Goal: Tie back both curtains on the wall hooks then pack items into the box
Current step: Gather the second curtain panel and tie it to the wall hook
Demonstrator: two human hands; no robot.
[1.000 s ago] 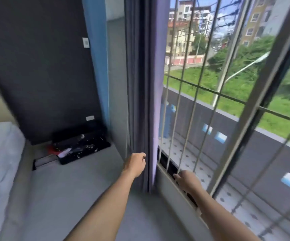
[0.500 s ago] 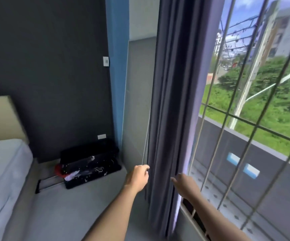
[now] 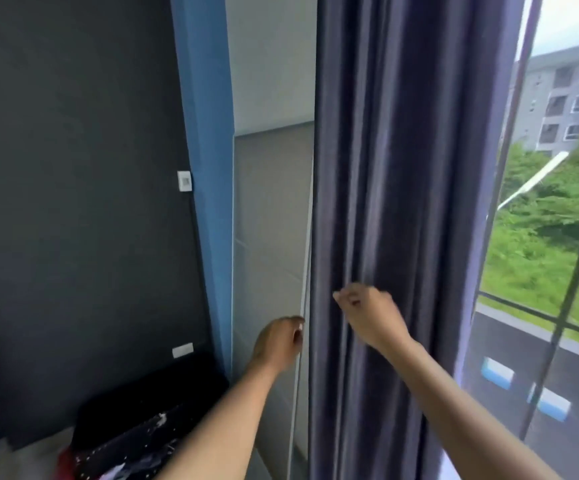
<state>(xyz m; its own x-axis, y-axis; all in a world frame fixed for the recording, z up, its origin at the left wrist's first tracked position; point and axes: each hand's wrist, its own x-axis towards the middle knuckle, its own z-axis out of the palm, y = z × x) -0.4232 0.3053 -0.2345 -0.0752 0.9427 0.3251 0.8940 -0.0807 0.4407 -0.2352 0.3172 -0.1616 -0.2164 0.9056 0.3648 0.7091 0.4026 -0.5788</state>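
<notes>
Hanging vertically beside the window, the gathered curtain (image 3: pixel 395 202) meets the nearer right hand (image 3: pixel 367 315), fingers curled at its folds, while the left hand (image 3: pixel 277 342), loosely curled, reaches its left edge, grip unclear.

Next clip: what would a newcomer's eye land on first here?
The tall grey-purple curtain hanging in folds down the middle, with the right hand at its folds and the left hand by its left edge. Then the barred window at right, bright with greenery.
</notes>
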